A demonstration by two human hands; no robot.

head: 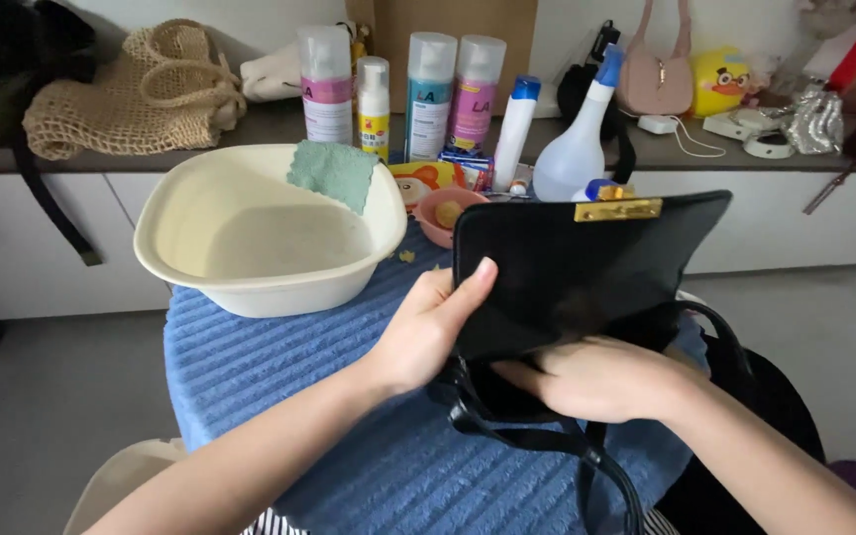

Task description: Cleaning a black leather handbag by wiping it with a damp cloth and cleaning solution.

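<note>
A black leather handbag (pixel 587 267) with a gold clasp (pixel 617 209) stands tilted over a small table covered by a blue ribbed towel (pixel 279 367). My left hand (pixel 426 327) grips the bag's left edge, thumb laid on its front. My right hand (pixel 601 376) rests at the bag's lower edge, fingers curled under the flap and partly hidden. The black strap (pixel 547 441) hangs down in front of me.
A cream plastic basin (pixel 180 253) with a green cloth (pixel 334 173) on its rim sits at the left. Behind stand a small pink bowl (pixel 428 213), several spray cans (pixel 430 94) and a white spray bottle (pixel 577 149). A shelf holds a woven bag (pixel 136 94) and a pink purse (pixel 656 79).
</note>
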